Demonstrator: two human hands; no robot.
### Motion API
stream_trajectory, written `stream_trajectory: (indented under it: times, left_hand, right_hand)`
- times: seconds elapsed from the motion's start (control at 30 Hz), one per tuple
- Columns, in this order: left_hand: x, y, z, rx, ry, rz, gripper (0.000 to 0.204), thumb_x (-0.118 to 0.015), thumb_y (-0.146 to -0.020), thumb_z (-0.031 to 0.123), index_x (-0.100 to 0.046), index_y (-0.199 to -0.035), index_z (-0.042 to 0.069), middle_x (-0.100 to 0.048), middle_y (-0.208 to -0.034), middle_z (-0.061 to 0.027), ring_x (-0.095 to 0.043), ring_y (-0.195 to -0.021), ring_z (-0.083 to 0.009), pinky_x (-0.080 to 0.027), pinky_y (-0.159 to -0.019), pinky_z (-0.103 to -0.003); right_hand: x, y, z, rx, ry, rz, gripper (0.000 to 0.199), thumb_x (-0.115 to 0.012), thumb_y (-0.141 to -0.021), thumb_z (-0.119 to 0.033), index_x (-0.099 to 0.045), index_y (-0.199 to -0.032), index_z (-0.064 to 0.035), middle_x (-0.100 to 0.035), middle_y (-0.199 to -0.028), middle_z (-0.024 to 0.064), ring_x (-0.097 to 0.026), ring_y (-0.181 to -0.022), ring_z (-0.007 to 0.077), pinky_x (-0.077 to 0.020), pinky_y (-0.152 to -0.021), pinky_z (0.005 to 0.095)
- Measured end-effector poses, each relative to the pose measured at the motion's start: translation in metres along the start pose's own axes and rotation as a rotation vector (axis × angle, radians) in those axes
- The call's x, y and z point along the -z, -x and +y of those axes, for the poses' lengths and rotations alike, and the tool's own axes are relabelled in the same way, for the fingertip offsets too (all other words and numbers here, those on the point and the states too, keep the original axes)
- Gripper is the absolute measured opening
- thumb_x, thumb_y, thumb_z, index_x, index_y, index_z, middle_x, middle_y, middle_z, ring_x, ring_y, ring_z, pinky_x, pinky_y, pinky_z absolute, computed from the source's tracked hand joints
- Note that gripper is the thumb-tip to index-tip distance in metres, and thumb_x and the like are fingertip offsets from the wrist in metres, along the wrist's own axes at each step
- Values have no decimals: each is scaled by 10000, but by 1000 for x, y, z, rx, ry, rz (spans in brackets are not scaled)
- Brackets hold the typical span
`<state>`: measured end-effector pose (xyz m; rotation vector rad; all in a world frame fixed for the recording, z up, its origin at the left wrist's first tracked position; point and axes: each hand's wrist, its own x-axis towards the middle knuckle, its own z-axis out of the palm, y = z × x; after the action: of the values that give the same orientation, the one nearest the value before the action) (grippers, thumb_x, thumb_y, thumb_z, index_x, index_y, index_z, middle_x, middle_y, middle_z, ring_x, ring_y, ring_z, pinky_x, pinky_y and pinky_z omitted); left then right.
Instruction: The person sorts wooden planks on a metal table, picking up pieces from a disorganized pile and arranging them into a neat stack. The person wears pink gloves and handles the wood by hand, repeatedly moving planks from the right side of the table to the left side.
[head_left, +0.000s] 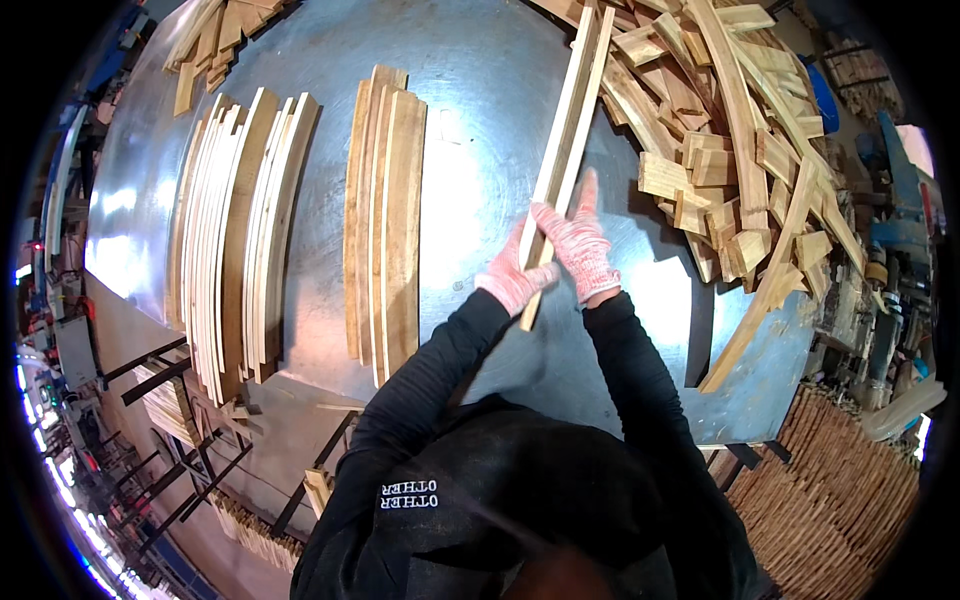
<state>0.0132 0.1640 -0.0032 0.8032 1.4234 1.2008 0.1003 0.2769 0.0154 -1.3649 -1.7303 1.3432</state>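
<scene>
Both my hands wear pink knit gloves and hold two long pale wood slats (568, 130) together over a grey metal table (480, 110). My left hand (513, 275) grips the slats near their lower end. My right hand (580, 245) lies flat against their right side with fingers stretched upward. The slats run up and slightly right toward the table's far edge.
A big jumble of wood offcuts (720, 130) fills the table's right side. A neat stack of boards (385, 220) lies at centre left, and a wider row of thin slats (235, 240) further left. More stacked wood (840, 480) sits low at the right.
</scene>
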Motion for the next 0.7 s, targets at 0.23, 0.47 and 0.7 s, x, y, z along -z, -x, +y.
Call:
stream_trajectory:
  times: [0.23,0.47,0.7]
  left_hand:
    - [-3,43,72,279,485,-8,836,-762,-824,331,-345,-1487,37,-595,-1172,-90,-604,-888,-143,-528,-716,-293]
    - [18,88,84,248,503,183,627,-691,-862,200,-444,-1405,9,-613,-865,-35,-503,-534,-85,-407,-425,-230]
    - [175,58,171,-97,-239,391,554,-684,-860,205,-498,-1354,36,-641,-949,-88,-575,-642,-130,-450,-522,-280]
  right_hand:
    - [41,17,13,-326,-1049,-680,559,-628,-913,-215,-456,-1382,38,-614,-1256,159,-620,-1135,235,-504,-995,347]
    - [16,38,8,-399,-972,-593,537,-576,-938,-223,-438,-1381,47,-609,-1262,159,-625,-1125,225,-515,-972,349]
    - [25,35,26,-409,-876,-721,629,-725,-866,-274,-466,-1338,51,-618,-1182,167,-658,-1007,283,-562,-875,420]
